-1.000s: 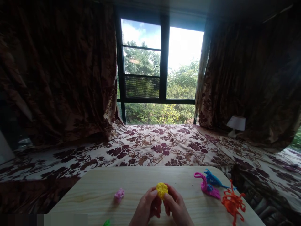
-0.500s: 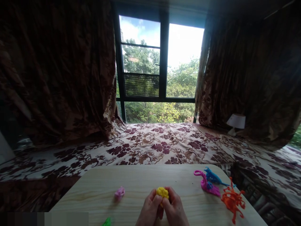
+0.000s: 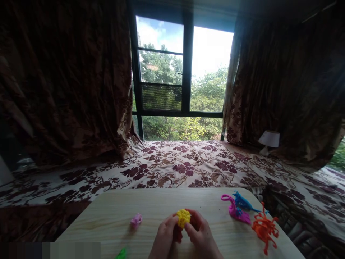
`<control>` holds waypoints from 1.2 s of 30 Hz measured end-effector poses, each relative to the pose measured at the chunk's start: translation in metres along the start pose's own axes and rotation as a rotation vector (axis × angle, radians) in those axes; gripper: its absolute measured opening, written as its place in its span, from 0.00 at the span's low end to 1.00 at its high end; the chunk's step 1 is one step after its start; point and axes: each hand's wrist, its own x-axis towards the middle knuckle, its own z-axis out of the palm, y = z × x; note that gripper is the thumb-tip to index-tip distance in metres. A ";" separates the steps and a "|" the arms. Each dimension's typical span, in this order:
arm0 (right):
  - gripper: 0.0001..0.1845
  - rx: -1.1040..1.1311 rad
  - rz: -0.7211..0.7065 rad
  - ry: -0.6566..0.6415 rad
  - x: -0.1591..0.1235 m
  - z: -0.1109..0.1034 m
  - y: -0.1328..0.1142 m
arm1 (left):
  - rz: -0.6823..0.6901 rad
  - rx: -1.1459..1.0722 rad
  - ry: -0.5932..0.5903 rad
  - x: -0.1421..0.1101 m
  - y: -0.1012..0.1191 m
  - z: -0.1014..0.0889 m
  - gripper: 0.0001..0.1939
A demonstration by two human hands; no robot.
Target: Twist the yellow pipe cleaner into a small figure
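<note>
Window: main light, from straight ahead; right pane burnt white up top, bluish haze above.
Curtains: dim, folds sunk nearly black.
Floral cloth: brightest toward the window, duller leftward.
Tabletop: soft, even light; faint shadow on near side of pink lump.
Yellow lump: strong colour, fine texture smeared.
Left hand, right hand: backlit, slightly soft.
Edges: wide-angle stretch, verticals leaning; flat mosaic blocks bottom left.
</note>
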 end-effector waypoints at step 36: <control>0.07 -0.018 -0.027 0.091 -0.004 0.002 0.002 | 0.113 0.321 -0.019 -0.012 0.008 0.016 0.11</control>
